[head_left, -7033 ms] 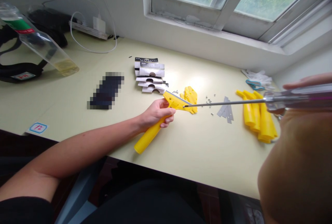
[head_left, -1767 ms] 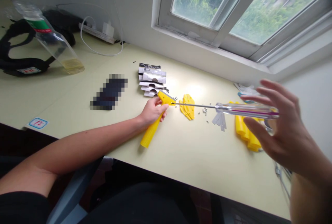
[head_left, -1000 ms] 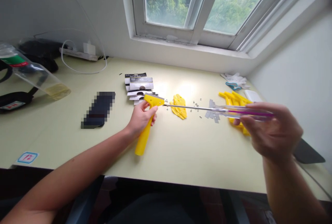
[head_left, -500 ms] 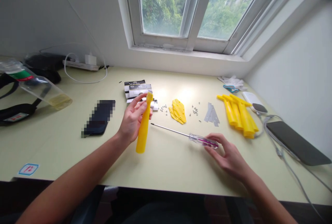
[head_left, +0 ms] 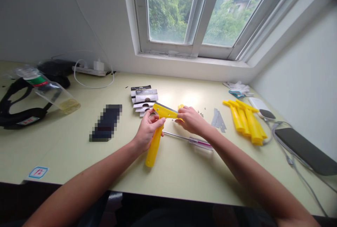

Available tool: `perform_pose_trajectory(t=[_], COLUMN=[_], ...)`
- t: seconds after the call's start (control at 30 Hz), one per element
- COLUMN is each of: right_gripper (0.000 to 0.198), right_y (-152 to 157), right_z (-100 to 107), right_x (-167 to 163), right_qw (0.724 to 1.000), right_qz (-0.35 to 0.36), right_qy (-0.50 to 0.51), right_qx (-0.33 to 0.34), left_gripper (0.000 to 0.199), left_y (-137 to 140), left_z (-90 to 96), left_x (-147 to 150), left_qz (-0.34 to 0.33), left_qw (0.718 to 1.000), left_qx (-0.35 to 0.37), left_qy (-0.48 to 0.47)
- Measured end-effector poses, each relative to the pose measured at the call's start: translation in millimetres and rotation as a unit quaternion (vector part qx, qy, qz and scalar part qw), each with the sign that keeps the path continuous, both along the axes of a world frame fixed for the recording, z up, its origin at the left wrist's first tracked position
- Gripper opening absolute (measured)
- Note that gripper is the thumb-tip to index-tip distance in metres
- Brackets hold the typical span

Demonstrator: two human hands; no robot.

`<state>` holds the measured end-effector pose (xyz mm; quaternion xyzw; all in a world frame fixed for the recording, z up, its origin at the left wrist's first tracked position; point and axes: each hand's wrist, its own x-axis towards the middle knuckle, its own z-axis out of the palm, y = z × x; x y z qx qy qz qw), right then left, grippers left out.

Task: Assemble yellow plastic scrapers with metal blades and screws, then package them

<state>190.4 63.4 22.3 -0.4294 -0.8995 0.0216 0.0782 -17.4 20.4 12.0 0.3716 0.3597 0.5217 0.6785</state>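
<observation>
- Far left: a clear plastic bottle [head_left: 54,93] leans over a black strap [head_left: 19,119] with a little yellowish liquid at its bottom.
- Lower left: a blue-edged number label [head_left: 38,172] on the desk [head_left: 86,162].
- Left of centre: a dark item [head_left: 105,123], masked by pixel blocks.
- Centre, farther back: overlapping cardboard sleeves [head_left: 146,95].
- Centre: the left hand [head_left: 147,132] has its fingers wrapped around the neck of a yellow scraper [head_left: 154,147], whose head points up and handle slopes toward the lower left; a grey blade strip runs along the head's upper edge.
- Just right: the right hand [head_left: 191,120] has its fingers closed on the right end of the scraper's head.
- Below that hand: a clear-handled screwdriver [head_left: 197,142] lies on the desk, its tip hidden.
- Right of centre: small screws [head_left: 201,114], then fanned metal blades [head_left: 218,120].
- Right: bunched yellow scraper handles [head_left: 247,123], near white gloves [head_left: 240,88].
- Far right: a black slab [head_left: 305,151] beside cables.
</observation>
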Motion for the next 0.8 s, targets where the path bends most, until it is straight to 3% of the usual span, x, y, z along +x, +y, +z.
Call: perform_pose_trajectory(t=[0.3,0.43,0.6,0.7,0.8], right_gripper=[0.014,0.011,0.014,0.012,0.01], right_y=[17.1,14.7,-5.7,-19.2,-25.1], right_z=[-7.7,18.5,63.1,69.1,60.9], right_x=[-12.5,-3.2,3.1,-5.9,-17.3], right_qw=[1.0,0.997,0.963,0.968,0.98], right_qz=[-0.008,-0.034,-0.043,-0.008,0.01], right_qy=[0.005,0.063,0.253,0.239,0.193], right_qx=[-0.024,-0.037,-0.077,-0.071,-0.043], left_gripper=[0.057,0.056,0.043,0.041,0.04], left_y=[-0.2,-1.0,-1.4,-2.8,-5.1], left_z=[-1.4,1.0,4.2,4.5,5.1], left_x=[-0.3,-0.6,-0.1,1.0,2.1], left_qz=[0.006,0.01,0.014,0.023,0.025], left_qw=[1.0,1.0,0.999,0.998,0.995], left_qx=[0.005,0.009,0.01,0.028,0.051], left_qy=[0.012,0.024,0.039,0.057,0.078])
